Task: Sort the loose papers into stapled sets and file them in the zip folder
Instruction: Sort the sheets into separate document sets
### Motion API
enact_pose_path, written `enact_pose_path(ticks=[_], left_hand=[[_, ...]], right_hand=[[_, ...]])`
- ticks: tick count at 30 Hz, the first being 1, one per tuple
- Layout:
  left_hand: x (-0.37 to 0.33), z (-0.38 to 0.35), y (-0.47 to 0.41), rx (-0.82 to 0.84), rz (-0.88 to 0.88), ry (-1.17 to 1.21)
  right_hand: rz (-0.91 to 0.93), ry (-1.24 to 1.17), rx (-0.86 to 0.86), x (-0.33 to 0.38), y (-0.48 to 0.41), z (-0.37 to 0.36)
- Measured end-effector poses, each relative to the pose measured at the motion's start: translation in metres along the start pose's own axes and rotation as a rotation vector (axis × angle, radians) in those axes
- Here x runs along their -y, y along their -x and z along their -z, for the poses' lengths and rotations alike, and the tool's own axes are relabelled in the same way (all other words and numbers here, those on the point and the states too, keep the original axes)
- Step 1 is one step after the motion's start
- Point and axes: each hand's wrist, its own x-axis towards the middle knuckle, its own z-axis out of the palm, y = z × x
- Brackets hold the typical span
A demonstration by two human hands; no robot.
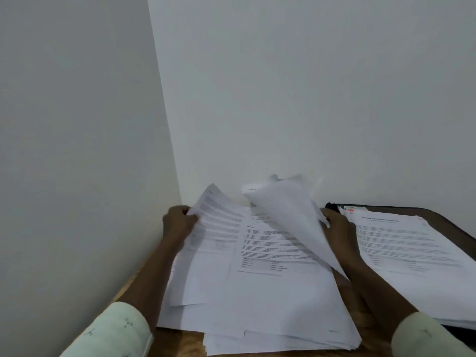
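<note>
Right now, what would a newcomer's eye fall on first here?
The messy pile of printed papers in the middle of the wooden table, with the left hand gripping a printed sheet at its far left and the right hand holding up a curled sheet at its far right. To the right, a neater stack lies on a dark zip folder.

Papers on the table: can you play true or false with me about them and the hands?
1. The left hand grips a printed sheet. True.
2. The right hand is empty. False: it holds a curled sheet, lifted off the pile.
3. A paper stack lies on the dark folder. True.
4. The loose pile lies on the floor. False: it lies on the wooden table.
</note>
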Motion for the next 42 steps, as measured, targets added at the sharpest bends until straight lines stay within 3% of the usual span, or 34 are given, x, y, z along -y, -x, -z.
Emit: enact_pose_path(ticks=[4, 8, 16, 18, 23, 29, 32, 35, 37, 39, 42], left_hand=[[-0.033, 0.048, -0.011, -0.19, -0.236, -0.025], [-0.052, 0.093, -0.026, -0.471, -0.311, 0.165], [-0.056, 0.094, -0.024, -0.287, -0.254, 0.365], [-0.053, 0.08, -0.017, -0.161, -0.231, 0.398], [-0.057, 0.018, 0.026, 0.22, -0.176, 0.588], [-0.067, -0.02, 0.053, 0.431, -0.048, 0.725], [-0.077, -0.016, 0.052, 0.416, -0.098, 0.738], [-0.083, 0.014, 0.034, 0.159, -0.233, 0.639], [-0.072, 0.046, 0.013, 0.044, -0.226, 0.588], [-0.046, 0.075, -0.008, 0.076, -0.134, 0.573], [-0.013, 0.096, -0.016, 0.254, 0.039, 0.734]], right_hand=[[-0.005, -0.003, -0.041, 0.013, 0.002, 0.001], [-0.037, -0.062, -0.068, 0.023, 0.006, 0.004], [0.01, -0.209, -0.232, 0.045, -0.009, 0.053], [0.026, -0.213, -0.248, 0.047, -0.015, 0.066], [0.05, -0.165, -0.148, 0.039, -0.007, 0.069], [-0.013, -0.33, -0.05, 0.02, 0.01, 0.069], [-0.023, -0.453, -0.019, 0.019, 0.009, 0.07], [0.008, -0.511, -0.065, 0.023, 0.003, 0.081], [0.027, -0.495, -0.072, 0.022, -0.002, 0.09], [0.023, -0.45, -0.077, 0.019, -0.005, 0.098], [0.031, -0.37, -0.097, 0.018, -0.007, 0.102]])
